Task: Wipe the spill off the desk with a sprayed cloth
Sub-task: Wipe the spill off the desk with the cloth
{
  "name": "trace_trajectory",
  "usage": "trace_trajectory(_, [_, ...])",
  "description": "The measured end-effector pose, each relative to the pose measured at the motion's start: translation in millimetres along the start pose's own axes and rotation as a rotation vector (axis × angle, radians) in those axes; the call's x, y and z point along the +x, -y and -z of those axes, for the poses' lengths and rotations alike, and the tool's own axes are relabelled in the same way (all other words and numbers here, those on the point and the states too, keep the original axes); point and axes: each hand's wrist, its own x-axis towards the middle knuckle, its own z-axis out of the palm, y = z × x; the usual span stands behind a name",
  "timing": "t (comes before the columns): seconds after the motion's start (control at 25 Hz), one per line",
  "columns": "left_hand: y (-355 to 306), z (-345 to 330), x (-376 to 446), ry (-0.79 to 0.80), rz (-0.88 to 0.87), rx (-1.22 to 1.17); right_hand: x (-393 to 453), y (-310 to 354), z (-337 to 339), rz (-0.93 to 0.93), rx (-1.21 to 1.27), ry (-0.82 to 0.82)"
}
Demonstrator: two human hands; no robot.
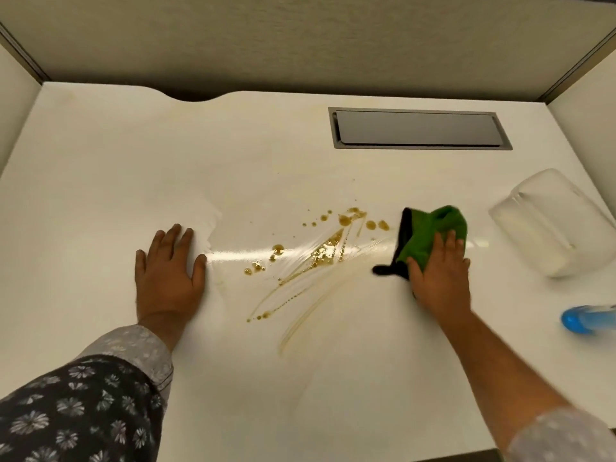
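No text, label, brand or number can be read anywhere: the clear container (553,221) and the blue spray bottle (588,319) at right show no legible marking.

Spill (320,251) is sitting mid-desk (100,168), droplets and smears lying between the two hands; left hand (170,271) is lying flat on the desk to its left, right hand (440,278) is pressing on the cloth (430,235) to its right. Tipped-over cup (553,221) is lying right of the cloth, spray bottle (586,320) is lying nearer, at the right edge. Cable hatch (416,128) is sitting in the desk behind cloth and spill, partition wall (300,38) is standing behind the desk.
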Motion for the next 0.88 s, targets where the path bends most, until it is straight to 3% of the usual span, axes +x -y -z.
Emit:
trace_trajectory(0.16, [0.2, -2.2, 0.4, -0.006, 0.007, 0.02, 53.7, 61.8, 2.7, 0.002, 0.061, -0.001])
trace_trajectory(0.28, [2.4, -2.6, 2.0, 0.0, 0.007, 0.019, 32.8, 131.1, -12.5, 0.216, 0.08, 0.046])
trace_trajectory(0.48, [1.2, -1.4, 1.0, 0.004, 0.011, 0.016, -83.7, 194.3, -53.1, 0.654, 0.16, 0.083])
trace_trajectory(0.68, [0.2, 0.8, 1.5, 0.017, 0.004, 0.038, -182.1, 158.1, -51.5, 1.017, 0.027, 0.278])
trace_trajectory(0.8, [-1.2, 1.3, 0.4, 0.001, 0.001, 0.012, -181.8, 88.9, -46.4, 0.952, 0.056, 0.229])
trace_trajectory(0.88, [-1.6, 1.3, -0.1, -0.008, 0.002, -0.005, -158.4, 37.6, -35.8, 0.751, 0.074, 0.144])
